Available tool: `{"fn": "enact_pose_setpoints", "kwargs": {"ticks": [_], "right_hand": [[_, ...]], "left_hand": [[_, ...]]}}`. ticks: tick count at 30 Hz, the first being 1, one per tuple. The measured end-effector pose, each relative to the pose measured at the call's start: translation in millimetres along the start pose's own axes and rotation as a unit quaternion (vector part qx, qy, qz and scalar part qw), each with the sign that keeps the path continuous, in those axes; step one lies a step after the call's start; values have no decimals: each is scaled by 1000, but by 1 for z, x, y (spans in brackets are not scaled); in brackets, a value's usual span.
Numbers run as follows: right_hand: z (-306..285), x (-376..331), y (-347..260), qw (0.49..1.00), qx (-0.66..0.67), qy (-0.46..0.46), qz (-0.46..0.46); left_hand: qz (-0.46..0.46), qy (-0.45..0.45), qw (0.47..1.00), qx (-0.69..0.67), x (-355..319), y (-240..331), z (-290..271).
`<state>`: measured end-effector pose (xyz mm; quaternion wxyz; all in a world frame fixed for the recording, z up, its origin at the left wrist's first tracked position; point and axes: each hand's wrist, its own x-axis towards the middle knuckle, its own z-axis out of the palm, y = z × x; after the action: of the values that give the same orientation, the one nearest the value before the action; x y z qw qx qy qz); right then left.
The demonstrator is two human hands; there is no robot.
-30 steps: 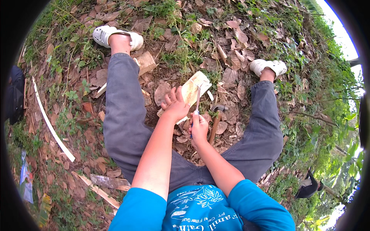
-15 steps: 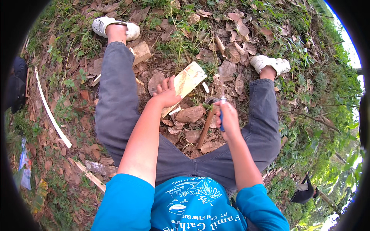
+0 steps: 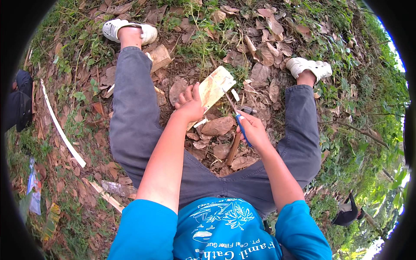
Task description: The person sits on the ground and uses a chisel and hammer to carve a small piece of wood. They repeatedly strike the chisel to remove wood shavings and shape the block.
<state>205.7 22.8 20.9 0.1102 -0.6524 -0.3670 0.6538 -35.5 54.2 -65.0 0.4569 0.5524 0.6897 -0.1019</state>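
My left hand [image 3: 190,104] grips the left edge of a pale wooden board [image 3: 215,86], which slants up and to the right between my legs. In my right hand [image 3: 253,130] is a blue-handled tool [image 3: 229,100] with a narrow metal blade; its kind is unclear. The blade's tip lies at the board's right edge, close to some thin chips. Just past my right hand rests a hammer [image 3: 234,149], its wooden handle towards me and its head partly hidden by the hand. A loose white wood chip [image 3: 235,95] is beside the board.
Dry leaves [image 3: 218,126] and low plants cover the ground. A cut wood block [image 3: 160,58] stands near my left foot. A long pale strip [image 3: 60,123] lies at the left, with a split piece of wood [image 3: 106,196] nearer me. Dark bags or clothing [image 3: 19,102] sit far left.
My right hand has turned the blue-handled tool so its blade points up and left, and its tip has come to the board's right edge. My left hand stays on the board.
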Motion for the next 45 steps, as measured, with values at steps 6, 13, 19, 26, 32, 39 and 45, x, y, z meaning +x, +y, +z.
{"fn": "enact_pose_setpoints", "kwargs": {"ticks": [6, 13, 19, 26, 32, 39, 45], "right_hand": [[-34, 3, -68, 981, -180, -73, 20], [-30, 16, -71, 972, -224, -70, -9], [-26, 24, -98, 955, -287, -76, 25], [-36, 27, -115, 972, -219, -70, 52], [-32, -3, -122, 911, -395, -45, -113], [-9, -15, -107, 883, -421, 51, -200], [-3, -17, -119, 885, -427, 70, -172]], "left_hand": [[1, 16, 1000, 5, 1, -5, 6], [19, 23, 999, -16, 5, -8, 10], [32, 24, 999, -22, 3, -10, 10], [35, 34, 998, -34, 1, -9, 11], [35, 33, 998, -41, -1, -8, 9], [26, 22, 999, -23, 0, -6, 9], [21, 20, 999, -20, 0, -9, 10]]}}
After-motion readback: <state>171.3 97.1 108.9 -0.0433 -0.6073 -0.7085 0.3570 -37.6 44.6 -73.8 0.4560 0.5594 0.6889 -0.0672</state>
